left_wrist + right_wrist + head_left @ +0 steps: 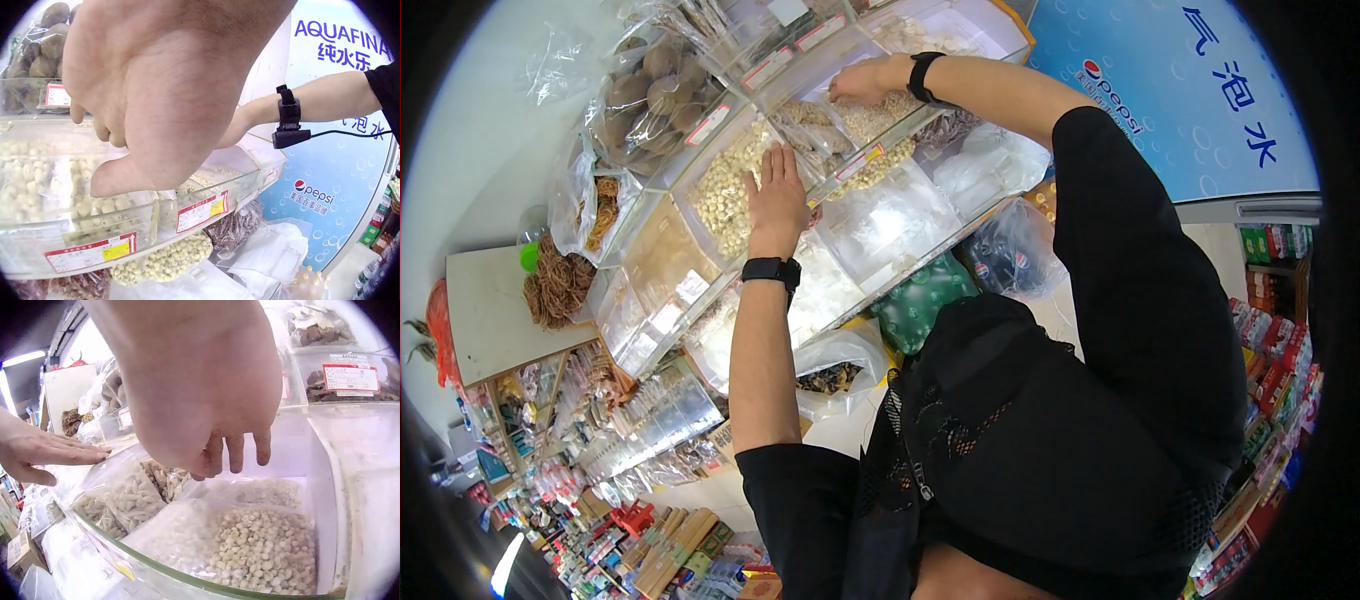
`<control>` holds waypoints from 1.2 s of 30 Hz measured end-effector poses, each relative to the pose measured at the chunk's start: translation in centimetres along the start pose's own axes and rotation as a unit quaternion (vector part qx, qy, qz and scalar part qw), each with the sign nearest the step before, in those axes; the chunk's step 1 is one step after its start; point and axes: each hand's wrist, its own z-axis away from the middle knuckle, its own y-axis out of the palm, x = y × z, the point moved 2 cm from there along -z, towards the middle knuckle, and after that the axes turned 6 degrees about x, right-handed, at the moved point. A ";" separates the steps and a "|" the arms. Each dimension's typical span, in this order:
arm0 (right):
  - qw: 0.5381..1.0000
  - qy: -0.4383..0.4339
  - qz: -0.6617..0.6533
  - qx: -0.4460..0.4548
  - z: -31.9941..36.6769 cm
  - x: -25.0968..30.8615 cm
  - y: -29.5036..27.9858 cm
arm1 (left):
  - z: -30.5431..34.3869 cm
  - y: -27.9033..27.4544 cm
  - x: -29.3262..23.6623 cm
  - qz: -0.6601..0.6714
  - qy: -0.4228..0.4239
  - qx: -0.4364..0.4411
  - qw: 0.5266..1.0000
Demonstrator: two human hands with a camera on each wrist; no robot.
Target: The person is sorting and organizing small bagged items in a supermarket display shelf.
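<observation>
My left hand (778,205) reaches over a clear bin of cream-coloured lotus seeds (725,190), its fingers extended in the head view. In the left wrist view its thumb lies just above the bin's front edge. My right hand (870,80) hangs over the neighbouring bin. Several of its fingers (235,454) point down above a plastic bag of small pale grains (262,553), with nothing visible in their grasp. Beside that bag, in the same bin, lies a bag of longer whitish pieces (128,500). The palm hides part of the right thumb.
Bagged brown round fruits (665,95) stand behind the bins. Red-edged price labels (203,211) line the bin fronts. Below are white plastic bags (890,215) and green bottles in wrap (925,300). A blue Pepsi panel (1160,100) stands at the right.
</observation>
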 end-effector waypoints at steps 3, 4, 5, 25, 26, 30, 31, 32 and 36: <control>0.998 0.015 -0.023 0.059 1.3 2.4 -1.0 | 0.0 0.1 0.0 0.000 0.000 -0.003 1.000; 0.998 0.015 -0.023 0.059 0.4 1.6 -0.1 | 0.1 0.0 0.0 0.003 0.001 -0.005 1.000; 0.996 0.019 0.004 0.091 -1.2 0.0 1.9 | 0.1 -0.1 0.0 0.002 0.001 -0.006 1.000; 0.869 0.042 0.179 -0.459 3.0 4.0 -13.7 | 0.1 -0.5 -0.3 0.012 -0.010 0.008 1.000; 0.906 0.072 0.219 -0.356 3.7 4.9 -14.8 | 0.0 -0.4 -0.3 0.016 -0.010 0.008 1.000; 0.897 0.034 0.192 -0.397 6.7 5.7 -15.2 | 0.0 0.2 -0.2 0.024 -0.006 -0.022 0.999; 0.899 0.033 0.190 -0.393 7.8 6.1 -14.9 | 0.0 0.3 -0.2 0.028 -0.007 -0.030 0.999; 0.909 -0.007 0.212 -0.359 9.1 7.0 -14.4 | 0.0 0.5 -0.1 0.034 -0.007 -0.030 0.999; 0.910 -0.089 0.247 -0.320 11.6 8.5 -10.2 | 0.2 0.8 0.0 0.015 -0.006 -0.047 0.999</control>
